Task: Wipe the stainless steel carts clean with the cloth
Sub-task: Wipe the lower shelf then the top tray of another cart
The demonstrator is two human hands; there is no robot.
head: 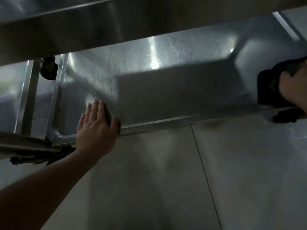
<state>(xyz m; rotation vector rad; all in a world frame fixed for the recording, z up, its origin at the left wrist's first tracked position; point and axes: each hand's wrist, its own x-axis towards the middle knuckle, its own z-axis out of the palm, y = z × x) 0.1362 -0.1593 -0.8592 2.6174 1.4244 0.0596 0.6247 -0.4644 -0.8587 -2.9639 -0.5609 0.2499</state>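
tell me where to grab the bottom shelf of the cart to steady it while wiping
Probably the raised front lip of the bottom shelf, taken from the front and above: fingers flat on the tray, thumb hooked over the edge, as the left hand does now. The lip is narrow and open to the floor side. The right hand presses the dark cloth at the far end.

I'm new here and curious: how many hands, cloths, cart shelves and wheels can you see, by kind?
Hands: 2, left hand and right hand
Dark cloth: 1
Steel shelves: 2, lower shelf, upper shelf
Wheels: 2
Total: 7
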